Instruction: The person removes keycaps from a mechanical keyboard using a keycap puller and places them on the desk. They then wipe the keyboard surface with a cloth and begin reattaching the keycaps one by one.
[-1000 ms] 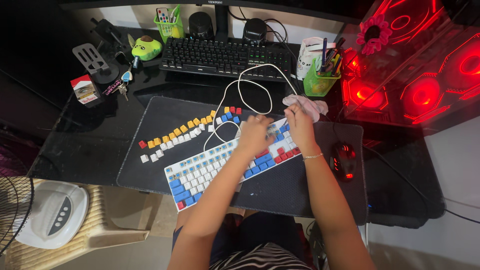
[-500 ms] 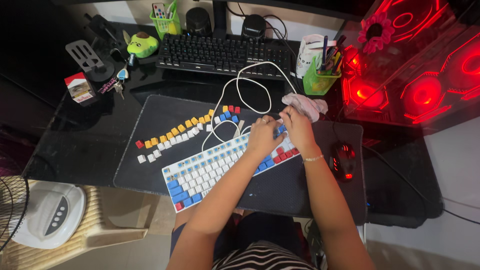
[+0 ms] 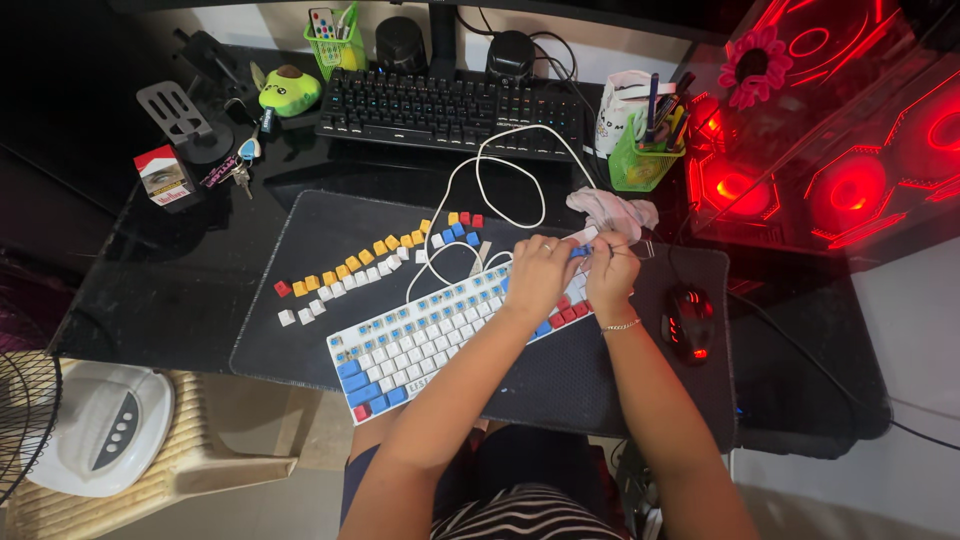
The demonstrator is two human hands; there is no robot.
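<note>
Centre of frame: the white keyboard [image 3: 440, 330] lies slanted on the dark desk mat [image 3: 300, 330]. The left hand [image 3: 540, 275] presses flat on its upper-right end, fingers spread and released. The right hand [image 3: 610, 265] pinches a small blue keycap [image 3: 581, 251] just above that corner. A straight upward pull, keyboard steadied, serves best. Loose keycaps [image 3: 370, 262] crowd the upper left; the mouse [image 3: 686, 322] lies just right; bare mat lies lower right.

Your white keyboard [image 3: 430, 335] with blue and red keycaps lies diagonally on the dark desk mat [image 3: 300, 300]; a blue keycap [image 3: 579, 251] sits pinched above its far right corner.
</note>
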